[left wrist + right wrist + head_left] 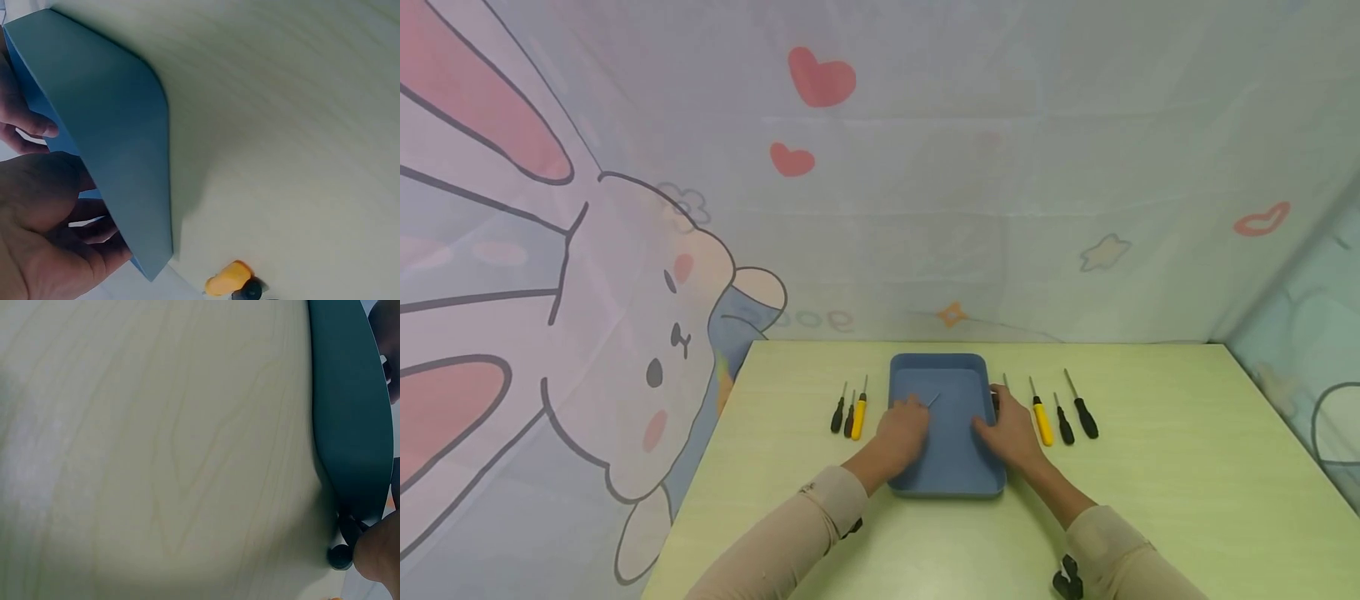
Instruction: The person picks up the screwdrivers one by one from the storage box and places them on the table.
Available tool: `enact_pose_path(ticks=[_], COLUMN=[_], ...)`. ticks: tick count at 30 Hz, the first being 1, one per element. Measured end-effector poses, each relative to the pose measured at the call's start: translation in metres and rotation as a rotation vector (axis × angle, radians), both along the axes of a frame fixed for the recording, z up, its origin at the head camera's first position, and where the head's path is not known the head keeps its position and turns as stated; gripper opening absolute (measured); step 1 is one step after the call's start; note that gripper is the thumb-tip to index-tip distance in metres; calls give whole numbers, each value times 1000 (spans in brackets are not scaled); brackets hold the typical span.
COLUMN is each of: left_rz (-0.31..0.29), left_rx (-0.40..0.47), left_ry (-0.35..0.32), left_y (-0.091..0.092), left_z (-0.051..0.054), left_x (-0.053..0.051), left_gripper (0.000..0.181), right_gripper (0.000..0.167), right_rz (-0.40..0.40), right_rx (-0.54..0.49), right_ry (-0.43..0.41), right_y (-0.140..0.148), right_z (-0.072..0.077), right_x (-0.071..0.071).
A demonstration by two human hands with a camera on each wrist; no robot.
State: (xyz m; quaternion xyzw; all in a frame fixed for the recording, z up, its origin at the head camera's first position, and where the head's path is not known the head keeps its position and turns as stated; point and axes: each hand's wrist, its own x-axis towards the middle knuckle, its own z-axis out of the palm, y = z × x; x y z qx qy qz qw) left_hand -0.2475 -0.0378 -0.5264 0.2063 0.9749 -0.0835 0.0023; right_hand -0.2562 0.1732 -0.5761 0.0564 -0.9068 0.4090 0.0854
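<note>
My left hand (904, 433) is inside the blue tray (951, 477), fingers curled. A thin metal shaft (934, 400), like a screwdriver's, sticks out past its fingertips; any handle is hidden. My right hand (1009, 433) straddles the tray's right wall, thumb on the inner side and fingers outside. Close against those fingers lies a black-handled screwdriver (340, 556), mostly covered; whether they touch it is unclear. In the left wrist view, the left hand (56, 231) reaches over the tray wall (119, 137).
Left of the tray lie two dark-handled screwdrivers (837, 415) and a yellow one (859, 417). To its right are another yellow screwdriver (1042, 421) and two black ones (1086, 419). A printed cloth (925, 208) hangs behind the pale table (1187, 467).
</note>
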Motion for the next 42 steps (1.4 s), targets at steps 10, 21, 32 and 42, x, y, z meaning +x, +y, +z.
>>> enact_pose_path(ticks=[10, 21, 32, 42], left_rz=[-23, -89, -55, -54], left_rx=[211, 446, 607, 780], left_ry=[-29, -72, -134, -179], left_y=[-8, -24, -39, -51], left_z=[-4, 22, 30, 34], left_x=[-12, -20, -24, -27], left_gripper=[20, 45, 54, 54], right_gripper=[66, 65, 65, 65], right_rz=[8, 5, 7, 9], right_rx=[-3, -6, -7, -10], right_ry=[3, 5, 5, -5], right_y=[-1, 0, 0, 0], right_z=[2, 2, 2, 3], right_x=[2, 1, 0, 2])
